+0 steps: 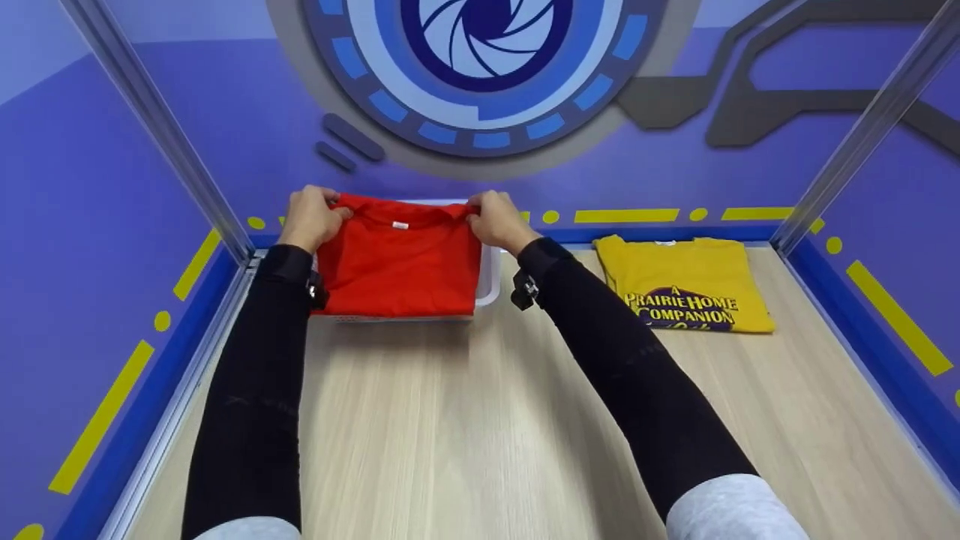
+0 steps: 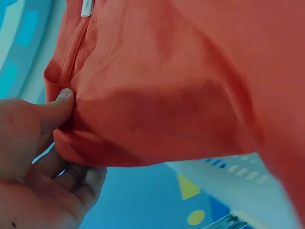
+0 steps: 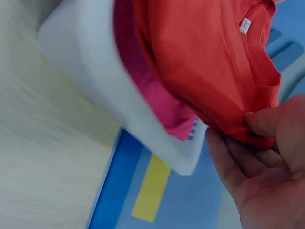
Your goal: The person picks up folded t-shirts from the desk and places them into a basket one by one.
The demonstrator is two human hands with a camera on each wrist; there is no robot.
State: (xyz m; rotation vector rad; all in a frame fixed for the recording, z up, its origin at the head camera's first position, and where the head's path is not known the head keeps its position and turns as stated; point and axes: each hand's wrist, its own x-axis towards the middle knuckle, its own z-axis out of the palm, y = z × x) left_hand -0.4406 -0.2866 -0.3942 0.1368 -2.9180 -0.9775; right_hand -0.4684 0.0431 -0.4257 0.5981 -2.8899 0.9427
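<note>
A red T-shirt (image 1: pixel 405 262) with a small white neck label is held up by both hands over a white plastic basket (image 1: pixel 491 277). My left hand (image 1: pixel 309 217) pinches the shirt's far left corner between thumb and fingers. At the far right corner my right hand (image 1: pixel 499 220) pinches the cloth beside the collar. In the right wrist view a pink cloth (image 3: pixel 167 107) lies inside the basket, below the red T-shirt. The red cloth hides most of the basket in the head view.
To the right on the wooden table (image 1: pixel 465 420) lies a folded yellow T-shirt (image 1: pixel 690 277) with printed lettering. Blue-purple panels (image 1: pixel 225 97) stand along the back and both sides, with metal posts (image 1: pixel 161 112) in the corners.
</note>
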